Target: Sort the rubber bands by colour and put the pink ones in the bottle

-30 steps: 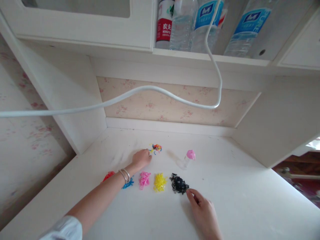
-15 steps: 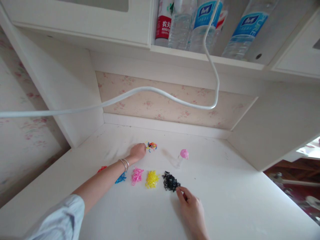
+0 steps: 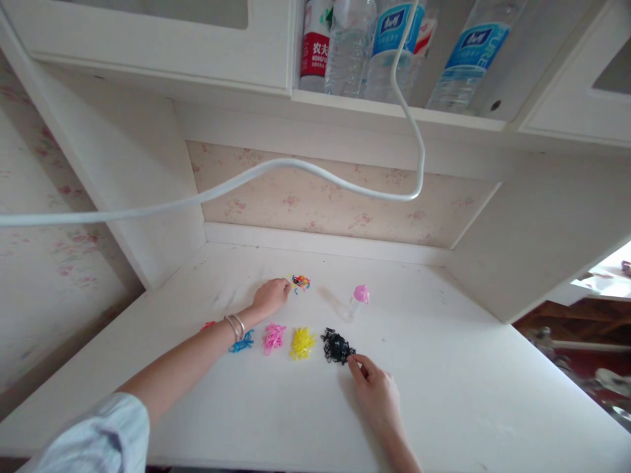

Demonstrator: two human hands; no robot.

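My left hand reaches far across the white desk, fingers curled, touching a small mixed-colour pile of tiny rubber bands. Two bangles sit on that wrist. My right hand rests near the desk's middle, its fingertips pinched at the edge of the black band pile. Sorted piles lie in a row: red, blue, pink, yellow, then black. Whether either hand holds a band is too small to see.
A small clear bottle with a pink cap lies behind the black pile. A white cable hangs across the view. Water bottles stand on the shelf above. White cabinet sides close the desk on left and right.
Both hands stay at their piles; the left fingers have closed in on the mixed pile. The view has shifted slightly, so everything sits a little higher and further left.
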